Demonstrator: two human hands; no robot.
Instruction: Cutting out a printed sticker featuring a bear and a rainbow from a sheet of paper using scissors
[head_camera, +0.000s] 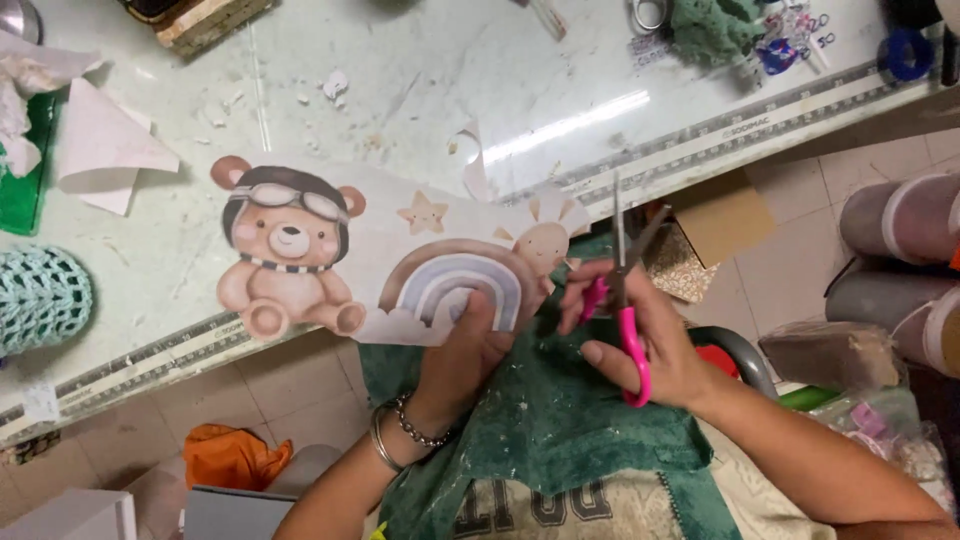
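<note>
Pinching the printed paper sheet (400, 265) at its rainbow arch, the left hand (470, 350) is closing thumb over fingers on the thin edge; the sheet, showing a soft brown teddy bear in goggles, is lying half over the edge of the scuffed pale bench (400, 90); right of the rainbow, the right hand (650, 345) is gripping pink-handled scissors (625, 290), steel blades parted and pointing upward beside the sheet's sun corner.
</note>
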